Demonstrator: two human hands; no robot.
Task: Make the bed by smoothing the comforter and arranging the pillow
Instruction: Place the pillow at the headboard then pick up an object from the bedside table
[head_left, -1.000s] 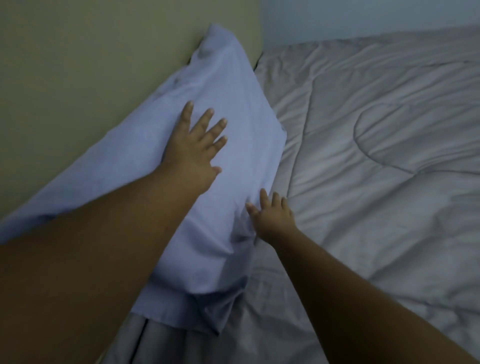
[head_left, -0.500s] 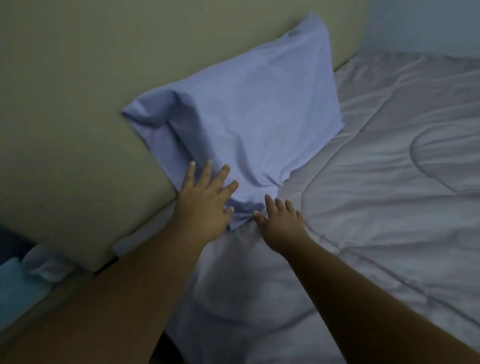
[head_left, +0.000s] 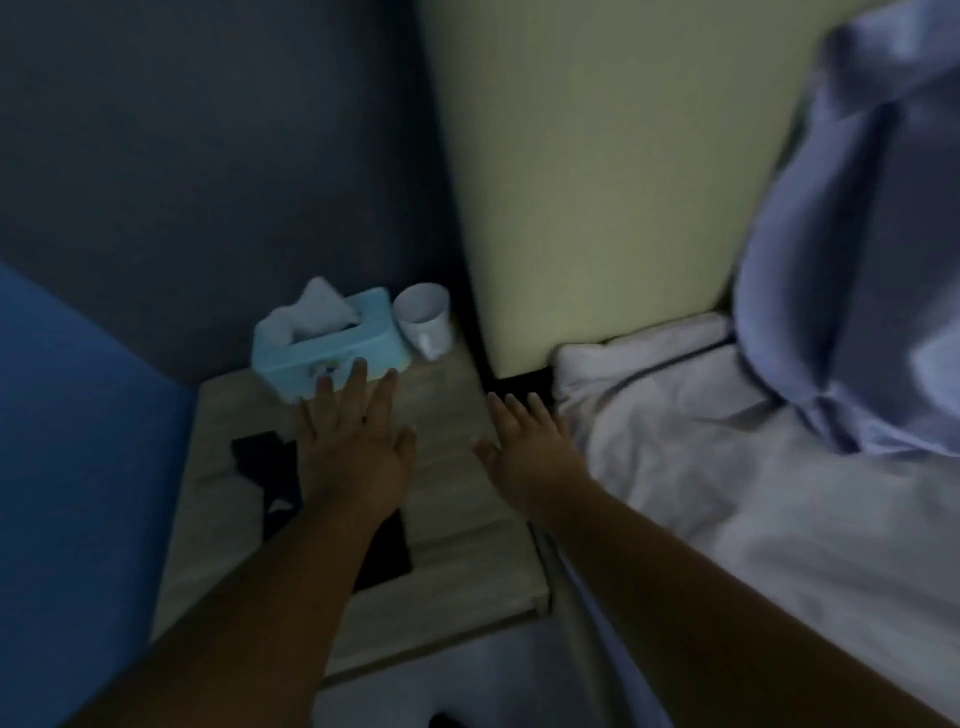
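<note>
The lavender pillow (head_left: 857, 249) leans against the pale headboard (head_left: 597, 156) at the far right, blurred. Below it lies the white-grey comforter (head_left: 753, 493), with a bunched corner beside the headboard. My left hand (head_left: 353, 447) hovers flat and spread over the bedside table (head_left: 457, 499), fingers toward the tissue box, holding nothing. My right hand (head_left: 524, 441) is spread near the bed's edge, between the table and the comforter, also empty. Neither hand touches the pillow.
On the wooden bedside table stand a light-blue tissue box (head_left: 327, 343) and a white cup (head_left: 423, 319). A dark object (head_left: 270, 467) lies partly under my left arm. A dark wall rises behind; a blue surface (head_left: 78, 441) is at left.
Both hands have come off the pillow and comforter. The view has swung left, so the pillow sits at the right edge and the bedside table is under my hands.
</note>
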